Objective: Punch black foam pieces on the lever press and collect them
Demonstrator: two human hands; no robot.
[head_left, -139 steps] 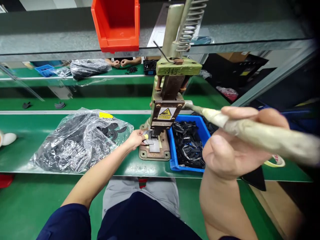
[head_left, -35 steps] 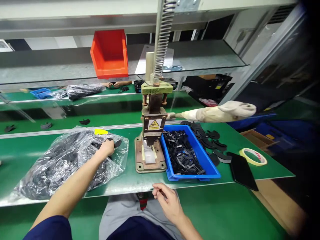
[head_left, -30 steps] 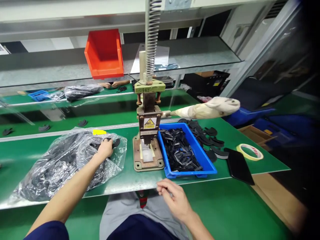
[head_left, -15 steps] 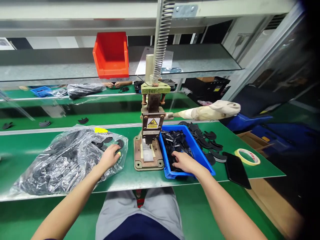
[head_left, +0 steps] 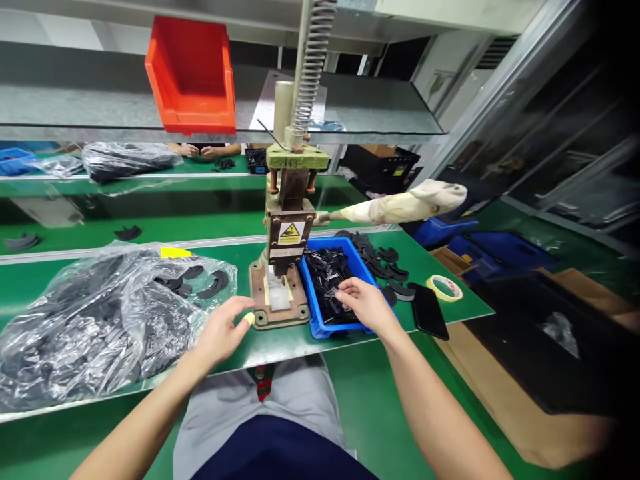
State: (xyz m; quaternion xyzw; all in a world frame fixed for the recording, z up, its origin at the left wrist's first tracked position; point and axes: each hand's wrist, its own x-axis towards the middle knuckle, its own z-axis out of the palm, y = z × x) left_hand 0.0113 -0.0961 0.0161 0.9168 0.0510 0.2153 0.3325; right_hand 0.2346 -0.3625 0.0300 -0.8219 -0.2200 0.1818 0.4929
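My left hand (head_left: 226,332) is at the near left corner of the arbor press (head_left: 287,233), fingers and thumb apart, nothing visible between them. Something yellow covers its thumb tip. Above the blue bin (head_left: 313,303) of small black plastic parts (head_left: 325,270) is my right hand (head_left: 367,303), thumb and fingertips brought together; whatever they pinch blends into the dark parts. Beneath the press ram, a pale translucent block (head_left: 280,297) sits on the base. Left of the press lies a clear plastic bag (head_left: 100,327) full of black curved pieces, several showing at its mouth.
Loose black curved pieces (head_left: 380,263), a black phone-like slab (head_left: 429,312) and a tape roll (head_left: 444,288) lie right of the bin. The press's cloth-wrapped handle (head_left: 400,205) juts out above them. A red bin (head_left: 195,80) stands on the shelf. Another person's hands (head_left: 200,152) show behind.
My left hand has moved right from the bag's mouth to the press base. My right hand has risen slightly from the parts in the blue bin. The camera view has shifted right and down.
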